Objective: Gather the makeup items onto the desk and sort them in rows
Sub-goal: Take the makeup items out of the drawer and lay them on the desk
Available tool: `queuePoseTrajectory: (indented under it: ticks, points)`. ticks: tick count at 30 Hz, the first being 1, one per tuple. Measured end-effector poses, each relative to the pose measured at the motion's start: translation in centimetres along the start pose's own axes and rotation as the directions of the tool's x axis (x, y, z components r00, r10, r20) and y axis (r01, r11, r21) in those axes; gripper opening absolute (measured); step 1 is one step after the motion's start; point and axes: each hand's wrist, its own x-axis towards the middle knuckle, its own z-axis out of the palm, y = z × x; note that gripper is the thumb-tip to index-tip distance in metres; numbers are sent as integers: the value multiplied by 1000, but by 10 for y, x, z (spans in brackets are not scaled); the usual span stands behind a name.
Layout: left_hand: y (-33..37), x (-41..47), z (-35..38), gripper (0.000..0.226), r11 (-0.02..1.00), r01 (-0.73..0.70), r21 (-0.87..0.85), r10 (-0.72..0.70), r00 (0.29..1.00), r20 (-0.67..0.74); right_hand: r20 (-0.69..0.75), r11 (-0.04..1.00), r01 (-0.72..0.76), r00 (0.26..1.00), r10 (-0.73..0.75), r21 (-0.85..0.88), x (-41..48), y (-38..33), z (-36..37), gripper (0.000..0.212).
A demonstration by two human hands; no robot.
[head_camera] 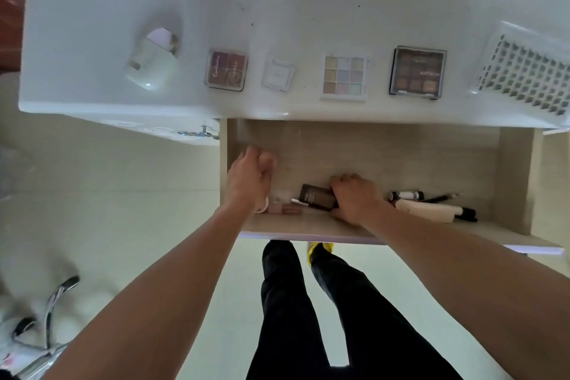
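The drawer [308, 225] under the white desk [92, 25] stands pulled out. My right hand [354, 197] grips a dark brown bottle [317, 196] lying near the drawer's front. My left hand [251, 176] hovers over the drawer's left side with its fingers curled; nothing shows in it. Beside it lie pink tubes [287, 209] and a white round item [264, 206]. To the right lie a white mascara tube [407, 194], a black pencil [444, 197] and a cream tube with a black cap [431, 210]. On the desk, in one row, lie a burgundy palette [226, 69], a clear compact [277, 75], a pastel palette [344, 77] and a brown palette [418, 71].
A white bottle [152, 65] lies at the left end of the row. A white lattice basket [524, 74] sits at the desk's right edge. A chrome chair base [49, 318] stands on the floor at lower left. My legs are below the drawer front.
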Motion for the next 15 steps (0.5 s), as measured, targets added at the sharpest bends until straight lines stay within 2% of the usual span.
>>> queuePoseTrajectory:
  ticks: [3,7,12,15]
  points:
    - [-5,-13,-14,22,996,2,-91,-6,999,-42,33,1000,4,999,-4,0,-5,-1,2,39]
    - [-9,-34,-40,27,968,67,-242,-83,995,-57,20,991,-9,1000,7,136,-29,-3,-6,38]
    - [-21,-57,-90,32,855,199,-479,-264,962,-72,-85,961,71,995,-50,266,-60,-20,-43,37]
    - [-32,-58,-129,38,769,221,-600,-347,932,-101,-168,932,179,977,-131,316,-68,-43,-87,27]
